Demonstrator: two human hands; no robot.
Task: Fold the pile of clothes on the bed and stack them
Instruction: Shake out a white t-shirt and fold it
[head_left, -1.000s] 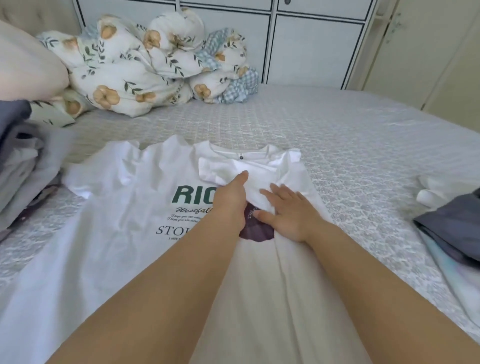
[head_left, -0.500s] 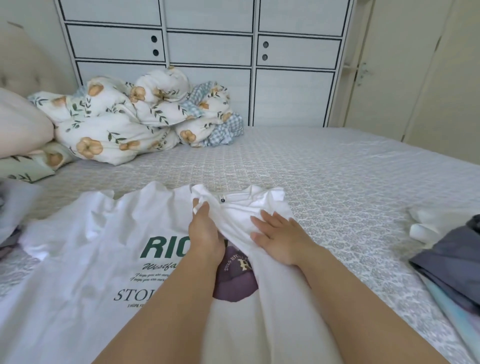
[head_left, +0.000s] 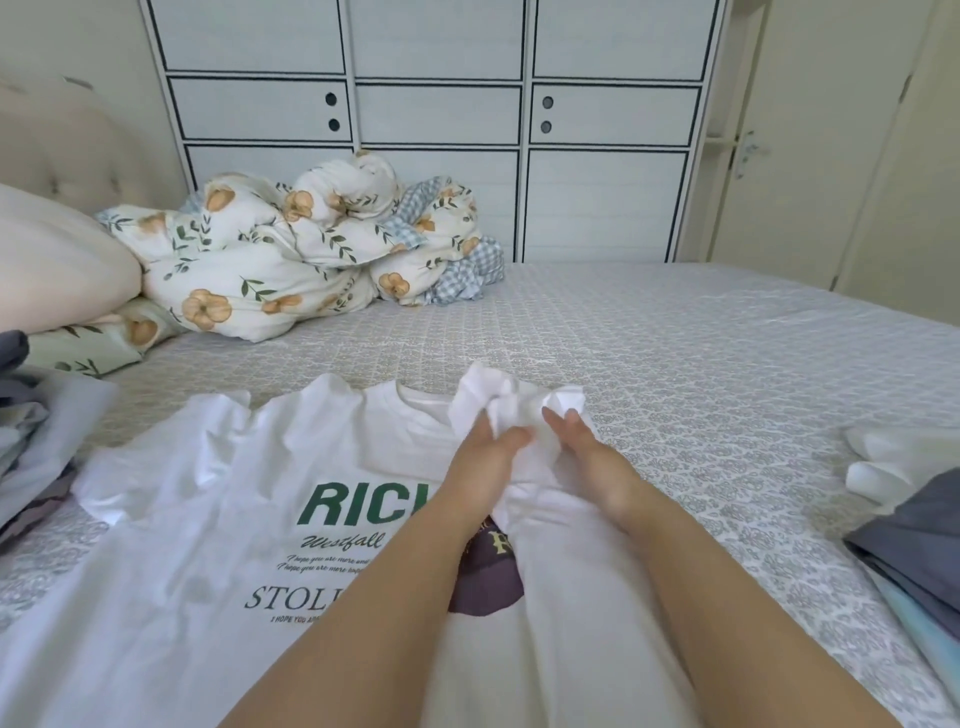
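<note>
The white printed cotton T-shirt (head_left: 218, 519) lies spread on the grey patterned bed (head_left: 675, 364), only its right side folded in, left hand (head_left: 480, 460) and right hand (head_left: 587, 460) each gripping bunched sleeve cloth, while folded clothes (head_left: 914, 535) wait right and unfolded ones (head_left: 31, 431) left.

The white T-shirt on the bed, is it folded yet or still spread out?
Partly folded. The T-shirt lies spread on its left, lettering showing; its right side is folded inward, with the left hand and right hand gripping bunched cloth there.
</note>
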